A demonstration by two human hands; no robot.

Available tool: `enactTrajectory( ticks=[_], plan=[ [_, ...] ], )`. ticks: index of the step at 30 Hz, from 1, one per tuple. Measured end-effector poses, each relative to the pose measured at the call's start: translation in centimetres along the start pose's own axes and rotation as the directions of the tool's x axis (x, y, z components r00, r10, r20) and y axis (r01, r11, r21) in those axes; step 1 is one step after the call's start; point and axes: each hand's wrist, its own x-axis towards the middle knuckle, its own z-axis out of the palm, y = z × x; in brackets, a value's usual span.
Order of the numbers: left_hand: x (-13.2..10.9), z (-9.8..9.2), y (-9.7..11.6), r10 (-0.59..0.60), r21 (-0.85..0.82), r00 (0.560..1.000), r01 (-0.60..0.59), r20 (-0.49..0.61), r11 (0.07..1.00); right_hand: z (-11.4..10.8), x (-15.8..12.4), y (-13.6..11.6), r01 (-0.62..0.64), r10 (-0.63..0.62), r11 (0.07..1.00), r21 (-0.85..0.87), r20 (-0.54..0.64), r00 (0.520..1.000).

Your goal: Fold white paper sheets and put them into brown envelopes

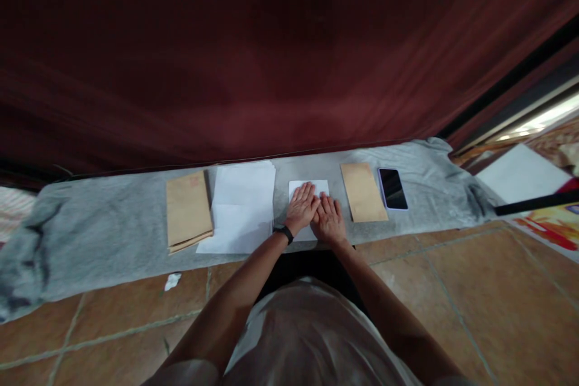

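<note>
A small white sheet of paper point(296, 184), which looks folded, lies under both hands on the grey cloth. My left hand point(301, 207) presses flat on it, fingers stretched out and pointing away from me. Beside it and touching it near the thumbs, my right hand point(330, 221) also lies flat with its fingers a little apart. Much of the paper is hidden beneath the hands. Left of them is a stack of larger white sheets point(242, 211). To the right, a single brown envelope point(363, 192) lies at a slight slant.
A pile of brown envelopes point(187, 208) overlaps the left edge of the white sheets. A phone point(393, 189) with a dark screen lies at the right. The grey cloth point(113, 223) covers a long narrow surface against a dark red curtain-like backdrop point(271, 102). White scrap point(172, 281) lies on floor tiles.
</note>
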Motion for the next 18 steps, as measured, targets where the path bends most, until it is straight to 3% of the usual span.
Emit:
enactTrajectory(
  ticks=[10,18],
  plan=[
    [-0.4,-0.5,-1.5,-0.065,0.078,0.997,0.068,-0.034,0.995,0.7,0.0,-0.1,-0.038,0.040,0.999,0.025,-0.078,0.996],
    [-2.8,-1.2,-1.0,-0.006,0.082,1.000,0.004,0.014,0.997,0.2,0.0,0.1,-0.027,0.028,0.999,0.025,-0.034,0.999]
  ],
)
